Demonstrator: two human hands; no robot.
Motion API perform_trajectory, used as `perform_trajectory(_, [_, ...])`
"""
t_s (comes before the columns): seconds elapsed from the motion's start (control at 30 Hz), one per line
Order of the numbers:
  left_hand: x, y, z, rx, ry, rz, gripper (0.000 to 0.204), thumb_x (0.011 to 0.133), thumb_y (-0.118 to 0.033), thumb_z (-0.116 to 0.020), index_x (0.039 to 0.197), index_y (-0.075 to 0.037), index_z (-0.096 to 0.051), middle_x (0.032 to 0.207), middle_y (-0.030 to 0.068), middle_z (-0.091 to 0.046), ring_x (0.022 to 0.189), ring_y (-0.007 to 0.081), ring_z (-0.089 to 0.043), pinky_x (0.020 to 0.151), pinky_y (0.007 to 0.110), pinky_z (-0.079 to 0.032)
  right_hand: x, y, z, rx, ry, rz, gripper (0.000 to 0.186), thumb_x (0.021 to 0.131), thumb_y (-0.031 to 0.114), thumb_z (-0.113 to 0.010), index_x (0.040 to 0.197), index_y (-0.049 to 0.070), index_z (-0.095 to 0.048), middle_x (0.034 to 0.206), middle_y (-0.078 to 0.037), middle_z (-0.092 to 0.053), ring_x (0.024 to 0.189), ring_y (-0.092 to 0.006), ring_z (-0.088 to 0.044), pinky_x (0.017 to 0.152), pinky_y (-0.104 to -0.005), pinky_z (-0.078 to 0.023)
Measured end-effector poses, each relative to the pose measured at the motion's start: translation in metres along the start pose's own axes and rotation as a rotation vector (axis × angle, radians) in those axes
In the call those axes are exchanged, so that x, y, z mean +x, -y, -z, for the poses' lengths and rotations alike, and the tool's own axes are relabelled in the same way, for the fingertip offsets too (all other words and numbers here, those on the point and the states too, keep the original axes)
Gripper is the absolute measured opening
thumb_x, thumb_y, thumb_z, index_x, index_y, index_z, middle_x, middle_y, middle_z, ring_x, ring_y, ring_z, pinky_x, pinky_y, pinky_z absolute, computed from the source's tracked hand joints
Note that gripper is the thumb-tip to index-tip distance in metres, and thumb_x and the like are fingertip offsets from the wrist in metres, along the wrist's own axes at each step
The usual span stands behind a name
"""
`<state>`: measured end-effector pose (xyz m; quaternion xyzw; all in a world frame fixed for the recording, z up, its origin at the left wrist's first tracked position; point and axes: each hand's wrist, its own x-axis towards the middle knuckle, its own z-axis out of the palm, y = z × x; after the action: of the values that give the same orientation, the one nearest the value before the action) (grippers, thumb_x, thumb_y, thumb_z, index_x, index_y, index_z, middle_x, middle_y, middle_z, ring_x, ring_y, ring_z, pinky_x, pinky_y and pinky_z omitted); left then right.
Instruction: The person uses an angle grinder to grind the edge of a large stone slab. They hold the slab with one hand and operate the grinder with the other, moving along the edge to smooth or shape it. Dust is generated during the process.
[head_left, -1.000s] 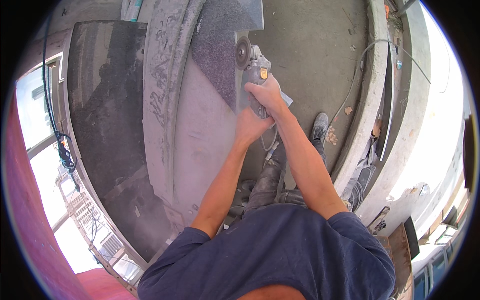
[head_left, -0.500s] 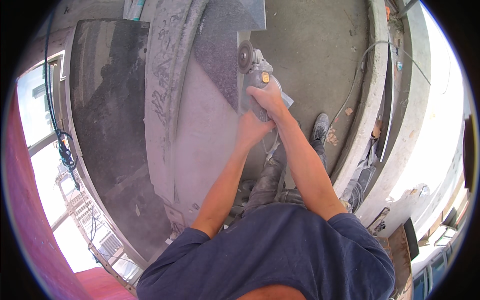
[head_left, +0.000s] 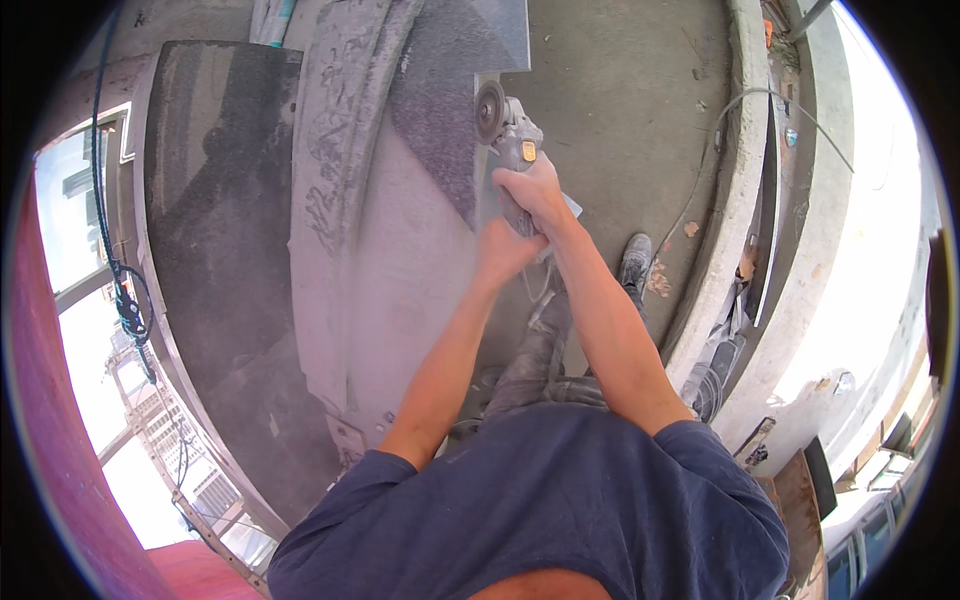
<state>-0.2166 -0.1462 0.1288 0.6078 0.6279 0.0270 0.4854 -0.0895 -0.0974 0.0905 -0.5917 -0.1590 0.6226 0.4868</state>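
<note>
Both of my hands are closed on a dusty grey angle grinder (head_left: 515, 152). My right hand (head_left: 535, 190) wraps its body just behind the yellow-orange switch or label. Lower down, at the rear end, my left hand (head_left: 508, 250) grips it. The round disc (head_left: 490, 112) stands at the far end, beside the cut edge of a dark grey speckled stone slab (head_left: 440, 130). Whether the disc touches the slab I cannot tell. Pale dust hangs over the slab's near part and around my left forearm.
Left of the slab runs a pale, dust-covered ledge (head_left: 325, 190), then a dark panel (head_left: 220, 200). A grey cable (head_left: 690, 200) crosses the concrete floor (head_left: 630, 110) toward a low kerb (head_left: 735, 190) on the right. My shoe (head_left: 635, 262) is on the floor near dry leaves.
The view has shifted slightly. The grinder stays in both hands at nearly the same place by the slab's edge, and the dust cloud over the slab looks different.
</note>
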Motion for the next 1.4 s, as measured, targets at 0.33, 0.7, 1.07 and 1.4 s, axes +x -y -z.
perform_trajectory(0.33, [-0.001, -0.003, -0.001, -0.092, 0.004, 0.004, 0.053, 0.087, -0.040, -0.087, 0.113, 0.005, -0.082, 0.101, 0.0214, -0.086, 0.102, 0.0318, -0.086, 0.087, 0.046, -0.062, 0.007, -0.007, 0.001, -0.014, -0.006, 0.016, 0.049, 0.084, 0.009, -0.085, 0.127, -0.003, -0.064, 0.101, -0.009, -0.074, 0.084, -0.0179, -0.073, 0.074, -0.0371, -0.060])
perform_trajectory(0.7, [-0.034, 0.001, -0.027, -0.363, -0.074, 0.140, 0.055, 0.082, -0.021, -0.088, 0.128, 0.004, -0.071, 0.101, 0.0144, -0.082, 0.090, 0.0243, -0.080, 0.084, 0.041, -0.062, -0.017, -0.005, 0.006, -0.045, 0.035, -0.037, 0.060, 0.084, 0.013, -0.087, 0.137, -0.005, -0.066, 0.119, -0.014, -0.078, 0.106, -0.0233, -0.078, 0.092, -0.0398, -0.062])
perform_trajectory(1.07, [-0.029, -0.015, -0.017, -0.376, -0.081, 0.093, 0.045, 0.083, -0.012, -0.083, 0.123, 0.004, -0.071, 0.101, 0.0115, -0.078, 0.088, 0.0215, -0.079, 0.076, 0.038, -0.061, -0.010, 0.005, 0.007, 0.061, 0.095, 0.003, 0.028, 0.084, 0.003, -0.082, 0.110, 0.000, -0.070, 0.090, -0.006, -0.073, 0.074, -0.0161, -0.071, 0.065, -0.0343, -0.056])
perform_trajectory(1.4, [-0.019, -0.027, -0.019, -0.404, -0.131, 0.101, 0.036, 0.082, -0.013, -0.081, 0.113, 0.003, -0.074, 0.088, 0.0097, -0.078, 0.081, 0.0213, -0.078, 0.074, 0.039, -0.059, 0.005, 0.012, 0.009, 0.054, 0.096, -0.028, 0.025, 0.086, 0.004, -0.081, 0.108, -0.001, -0.070, 0.086, -0.007, -0.073, 0.071, -0.0170, -0.072, 0.064, -0.0354, -0.058])
